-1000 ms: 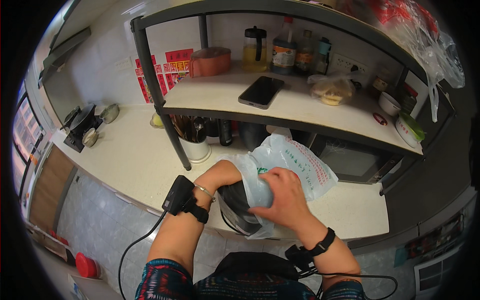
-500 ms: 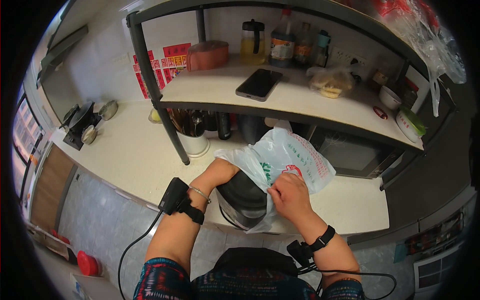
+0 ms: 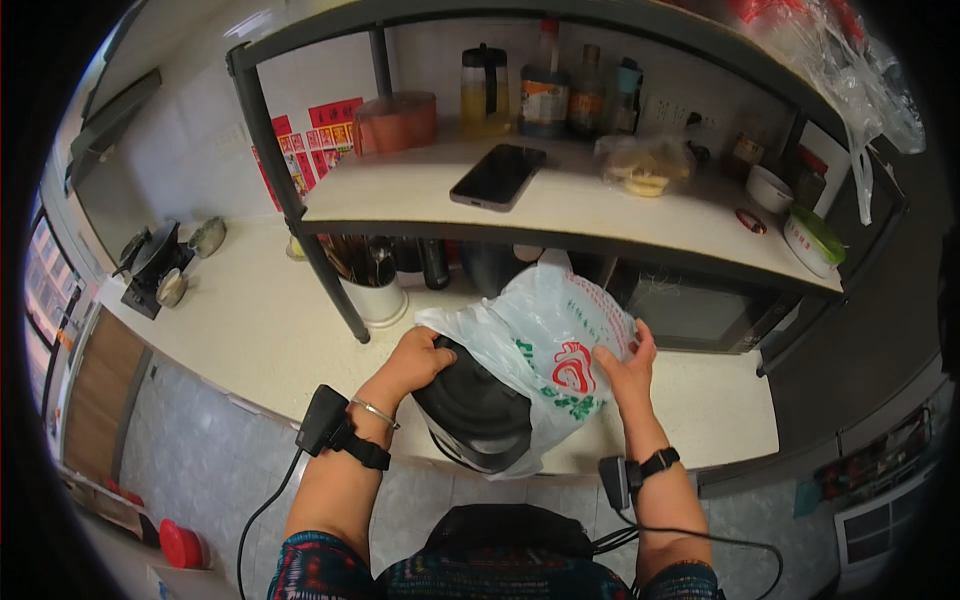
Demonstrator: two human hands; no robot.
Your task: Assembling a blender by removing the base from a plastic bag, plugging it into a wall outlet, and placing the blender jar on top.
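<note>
left hand: thumb pointing inward | right hand: thumb, fingers apart

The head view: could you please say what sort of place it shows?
Probably a home kitchen: a utensil holder and a microwave stand on the counter, with bottles on the shelf.

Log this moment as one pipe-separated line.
left hand: at mouth of plastic bag, touching black object | right hand: on bag's right side | black object: partly inside bag, on counter
</note>
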